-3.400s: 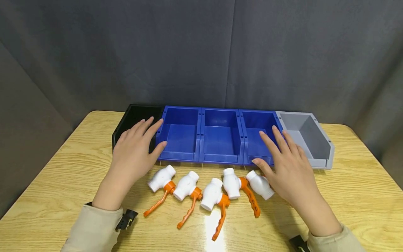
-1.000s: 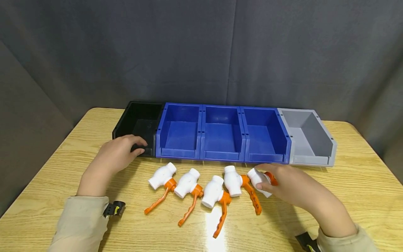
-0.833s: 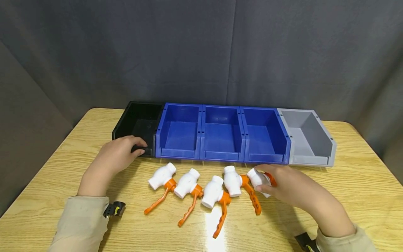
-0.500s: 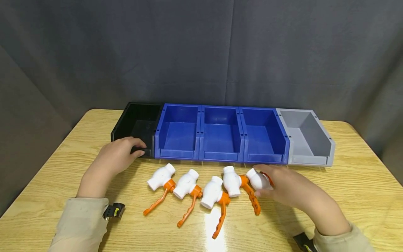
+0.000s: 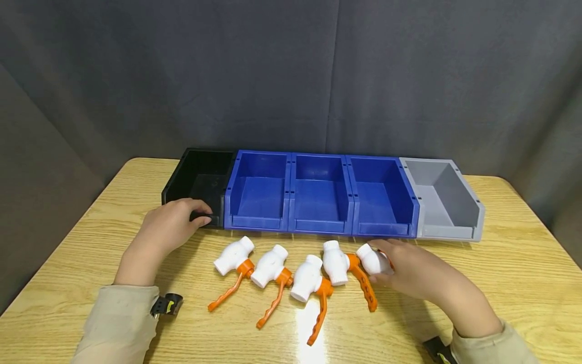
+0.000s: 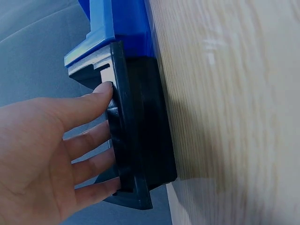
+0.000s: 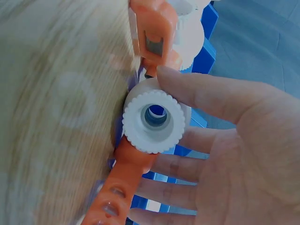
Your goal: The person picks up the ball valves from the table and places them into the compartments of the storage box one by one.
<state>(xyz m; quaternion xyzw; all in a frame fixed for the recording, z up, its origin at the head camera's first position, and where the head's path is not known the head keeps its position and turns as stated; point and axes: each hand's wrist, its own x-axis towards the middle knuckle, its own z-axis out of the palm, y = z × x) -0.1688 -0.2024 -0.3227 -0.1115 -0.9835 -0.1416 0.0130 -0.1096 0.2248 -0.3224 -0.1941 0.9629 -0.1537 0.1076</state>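
At the right end of a row of white ball valves with orange handles, my right hand (image 5: 411, 265) holds the last ball valve (image 5: 373, 259). In the right wrist view, its ribbed white end (image 7: 153, 122) faces the camera, with my thumb on the body and my fingers round the far side by the orange handle (image 7: 115, 192). My left hand (image 5: 170, 225) grips the front lip of a black bin (image 5: 211, 184), its thumb (image 6: 104, 89) against the edge; some fingertips are hidden. Other ball valves (image 5: 335, 263) lie on the table between my hands.
Three blue bins (image 5: 320, 199) stand joined in a row beside the black one, with a grey bin (image 5: 438, 202) at the right end. All stand on a wood-grain table (image 5: 509, 283) before a dark grey curtain (image 5: 273, 76).
Both hands have come down from above the bins, the left to the black bin's lip, the right to the rightmost ball valve. Over the last second they barely move.
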